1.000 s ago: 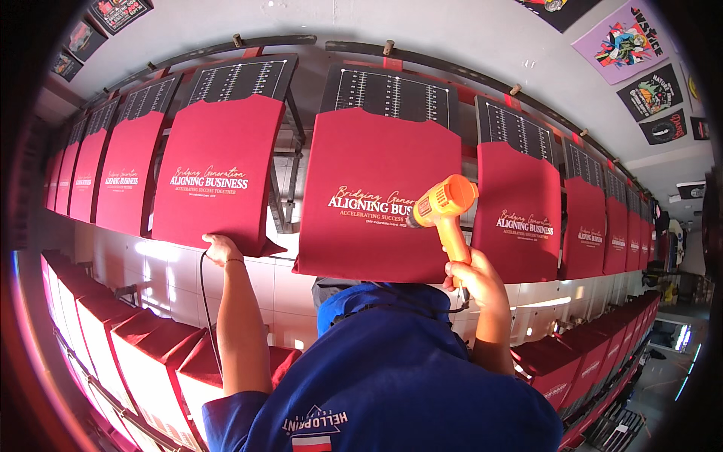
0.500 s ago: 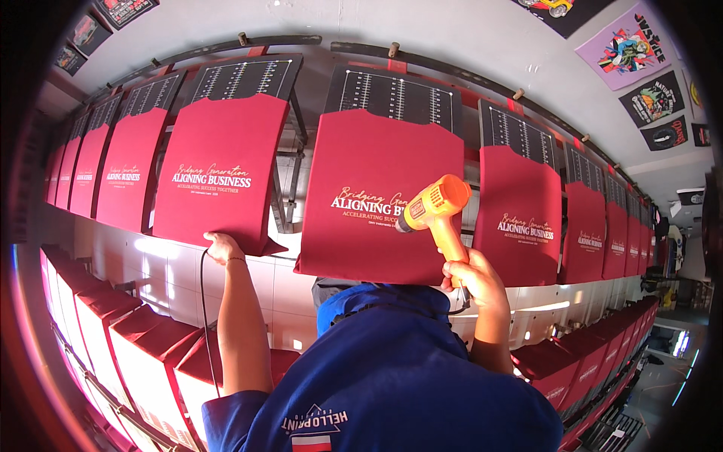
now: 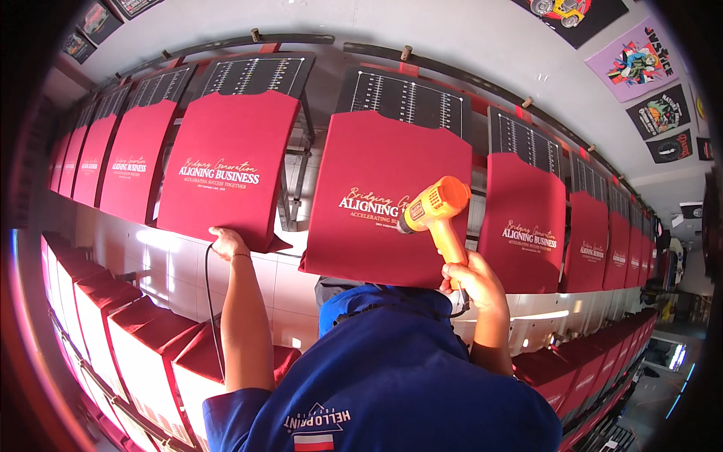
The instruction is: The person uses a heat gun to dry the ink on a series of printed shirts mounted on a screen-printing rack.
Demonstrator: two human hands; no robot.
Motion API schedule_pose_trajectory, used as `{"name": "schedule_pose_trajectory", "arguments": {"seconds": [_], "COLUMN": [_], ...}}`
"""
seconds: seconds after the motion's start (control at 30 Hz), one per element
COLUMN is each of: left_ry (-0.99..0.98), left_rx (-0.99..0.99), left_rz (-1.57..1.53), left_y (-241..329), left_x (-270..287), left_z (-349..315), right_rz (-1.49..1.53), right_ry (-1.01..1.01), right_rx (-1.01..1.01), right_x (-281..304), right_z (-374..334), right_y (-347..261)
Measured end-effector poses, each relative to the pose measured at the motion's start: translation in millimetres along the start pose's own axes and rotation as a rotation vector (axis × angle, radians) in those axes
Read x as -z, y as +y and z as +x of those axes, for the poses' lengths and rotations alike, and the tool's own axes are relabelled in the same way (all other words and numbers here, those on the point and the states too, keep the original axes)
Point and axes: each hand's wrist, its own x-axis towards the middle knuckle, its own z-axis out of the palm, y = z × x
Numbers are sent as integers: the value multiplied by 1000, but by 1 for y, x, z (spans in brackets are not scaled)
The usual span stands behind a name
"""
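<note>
My right hand (image 3: 479, 282) is wrapped round the handle of an orange heat gun (image 3: 446, 202). Its dark nozzle points left, over the white and gold print of the red shirt (image 3: 376, 158) in front of me, and hides part of the lettering. That shirt is stretched over a black board (image 3: 407, 96) with white ruler marks. My left hand (image 3: 229, 245) is closed on a black cord (image 3: 208, 297), which hangs down along my forearm. Its fingertips are at the lower edge of the neighbouring red shirt (image 3: 230, 143); whether they touch the cloth I cannot tell.
More printed red shirts (image 3: 520, 226) on boards run in a curved row to both sides. A dark rail (image 3: 467, 74) passes behind them. Behind me stands another row of red-covered boards (image 3: 151, 331). Posters (image 3: 633, 60) hang on the pale wall.
The boards and shirts have shifted slightly to the right in view. Both hands keep their hold, and the heat gun lies a little further left over the print.
</note>
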Motion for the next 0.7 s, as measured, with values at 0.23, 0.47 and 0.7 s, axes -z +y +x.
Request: {"name": "schedule_pose_trajectory", "arguments": {"seconds": [0.23,0.47,0.7], "left_ry": [-22,-40,10], "left_rx": [-10,-15,-40], "left_rz": [-5,-6,0], "left_y": [-5,1,2], "left_x": [-5,2,3], "left_z": [7,-3,-9], "right_rz": [-38,-41,-73], "right_ry": [-34,-54,-55], "right_rx": [6,23,1], "right_x": [-9,-15,-25], "right_z": [2,8,11], "right_y": [-6,-7,-13]}}
